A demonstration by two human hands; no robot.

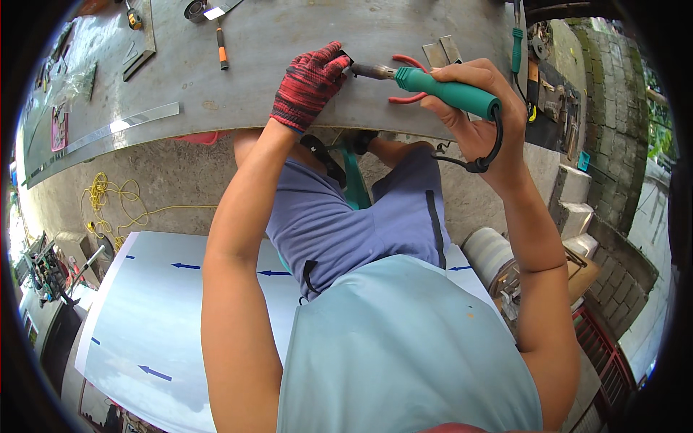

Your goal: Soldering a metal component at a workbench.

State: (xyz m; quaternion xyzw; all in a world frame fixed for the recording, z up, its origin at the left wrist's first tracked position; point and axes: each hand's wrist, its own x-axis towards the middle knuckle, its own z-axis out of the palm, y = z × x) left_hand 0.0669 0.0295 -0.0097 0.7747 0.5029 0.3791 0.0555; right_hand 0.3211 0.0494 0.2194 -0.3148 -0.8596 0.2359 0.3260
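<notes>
My right hand (480,108), bare, is closed around the green handle of a soldering iron (451,94). A black cord leaves the handle's end and hangs by my wrist. The iron's dark tip points left and meets a small dark flat piece (348,58), or comes very close to it; I cannot tell which. That piece is pinched in my left hand (310,83), which wears a red and black knit glove. Under the iron, red-handled pliers (408,60) lie on the metal table (289,29), partly hidden. Two small metal plates (435,55) rest just beyond them.
Left on the table are an orange-and-black handled tool (222,52), a metal square (144,59) and a long metal strip (119,125). Another green-handled tool (517,50) lies at the right. A yellow cord (108,191) coils on the floor; a pale sheet with blue arrows (159,303) lies behind.
</notes>
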